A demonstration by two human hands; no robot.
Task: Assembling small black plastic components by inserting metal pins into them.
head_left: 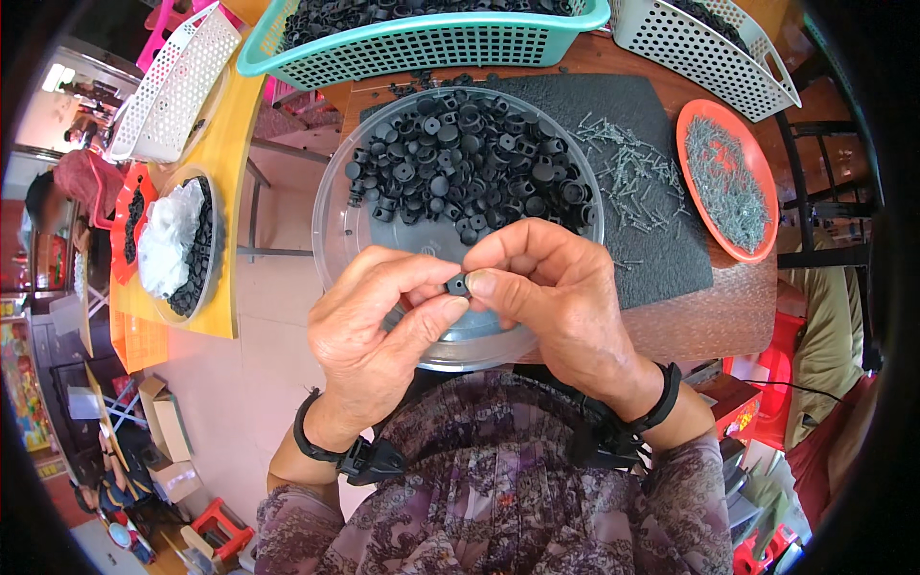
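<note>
Between my two hands is a small black plastic part with a hole in its face. My left hand pinches it from the left with thumb and forefinger. From the right, the thumb and forefinger of my right hand close on its other side. Both hands are over the near part of a round clear plastic tub. Many similar black plastic parts are heaped in the tub's far half. Whether my right fingers also hold a screw cannot be made out.
Loose screws lie on a dark mat, beside an orange-red plate of screws. A teal basket and a white basket stand behind. On the left, a yellow table bears another tub. A person in khaki trousers sits at right.
</note>
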